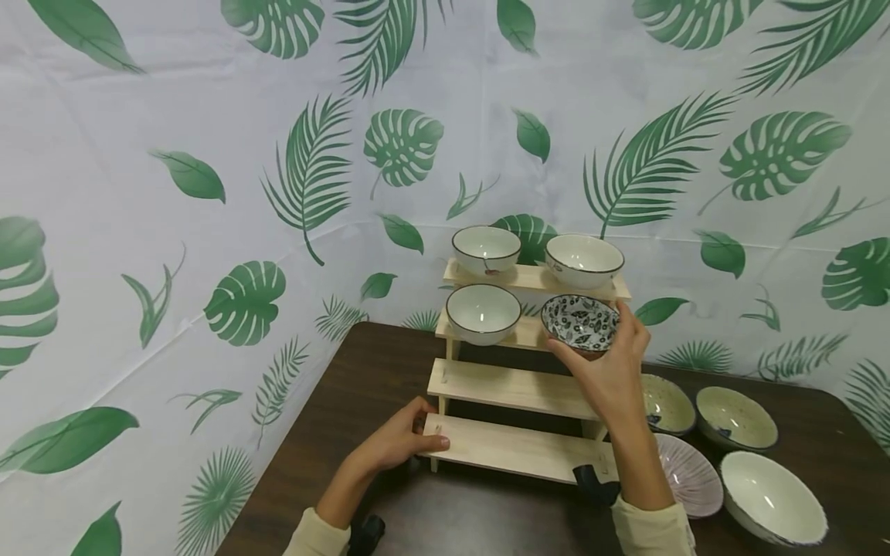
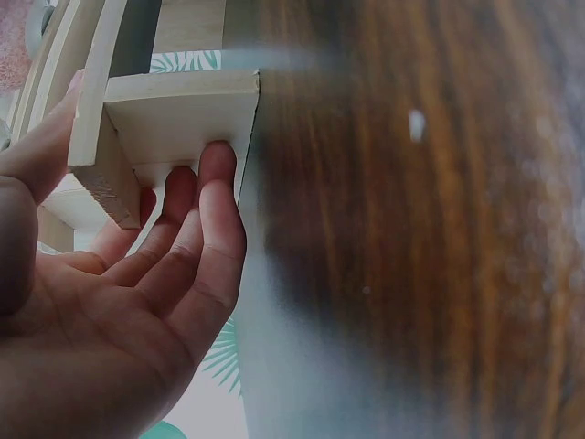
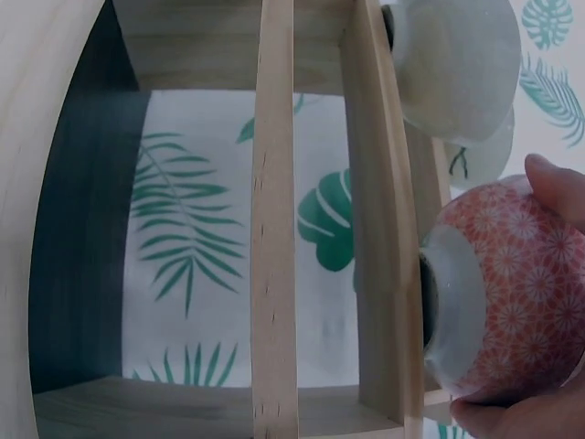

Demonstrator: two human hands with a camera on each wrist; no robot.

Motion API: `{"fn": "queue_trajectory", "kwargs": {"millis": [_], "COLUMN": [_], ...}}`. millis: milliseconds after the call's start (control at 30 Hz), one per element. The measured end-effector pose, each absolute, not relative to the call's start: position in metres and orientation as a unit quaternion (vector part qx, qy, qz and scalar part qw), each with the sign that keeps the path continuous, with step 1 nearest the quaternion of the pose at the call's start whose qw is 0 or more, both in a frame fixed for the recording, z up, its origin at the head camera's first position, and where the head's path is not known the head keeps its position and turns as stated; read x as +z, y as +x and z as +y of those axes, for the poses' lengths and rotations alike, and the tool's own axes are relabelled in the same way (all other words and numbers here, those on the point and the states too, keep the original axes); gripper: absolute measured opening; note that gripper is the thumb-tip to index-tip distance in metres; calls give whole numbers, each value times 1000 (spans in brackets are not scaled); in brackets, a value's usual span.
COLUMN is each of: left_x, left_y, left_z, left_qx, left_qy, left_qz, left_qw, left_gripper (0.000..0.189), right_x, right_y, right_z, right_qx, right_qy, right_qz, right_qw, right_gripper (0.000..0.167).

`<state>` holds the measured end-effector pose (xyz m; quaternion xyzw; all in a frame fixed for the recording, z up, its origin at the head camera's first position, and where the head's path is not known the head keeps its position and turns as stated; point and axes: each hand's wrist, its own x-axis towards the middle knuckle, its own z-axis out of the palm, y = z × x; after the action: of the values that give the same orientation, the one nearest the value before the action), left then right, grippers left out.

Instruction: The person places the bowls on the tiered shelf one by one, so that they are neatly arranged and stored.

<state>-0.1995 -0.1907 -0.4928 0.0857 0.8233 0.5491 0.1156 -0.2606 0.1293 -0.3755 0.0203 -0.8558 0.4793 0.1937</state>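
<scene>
My right hand [image 1: 612, 371] holds a bowl [image 1: 581, 321] by its sides, thumb at the near side and fingers at the right. Inside, the bowl has a black-and-white leaf pattern; the right wrist view shows its outside [image 3: 516, 283], red with white flowers. Its foot is at the second tier from the top of a wooden stepped rack [image 1: 514, 384]; whether it bears on the board is unclear. Beside it on that tier stands a white bowl [image 1: 483, 313]. My left hand [image 1: 399, 439] grips the left end of the lowest step [image 2: 183, 114], thumb on top, fingers beneath.
Two white dark-rimmed bowls, one left [image 1: 486, 249] and one right [image 1: 585, 261], stand on the top tier. Right of the rack, on the dark wooden table [image 1: 334, 417], are two yellowish bowls [image 1: 737, 417], a pinkish ribbed bowl [image 1: 688, 475] and a large white bowl [image 1: 773, 498]. Leaf-printed cloth hangs behind.
</scene>
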Motion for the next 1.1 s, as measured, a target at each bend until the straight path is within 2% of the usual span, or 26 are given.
{"fn": "queue_trajectory", "kwargs": {"millis": [700, 1100], "left_x": [-494, -497], "left_y": [-200, -200], "left_z": [-189, -189], "left_qx": [563, 569], "left_qy": [93, 97], "left_qz": [813, 807], "left_qw": [115, 121], "left_gripper": [55, 56], "right_x": [-372, -352], "right_y": [-257, -231], "right_z": [141, 167], "right_qx": [435, 429], "right_qy": [71, 73], "right_qz": [-880, -887], "right_qw": [176, 151], "right_gripper": [127, 126]}}
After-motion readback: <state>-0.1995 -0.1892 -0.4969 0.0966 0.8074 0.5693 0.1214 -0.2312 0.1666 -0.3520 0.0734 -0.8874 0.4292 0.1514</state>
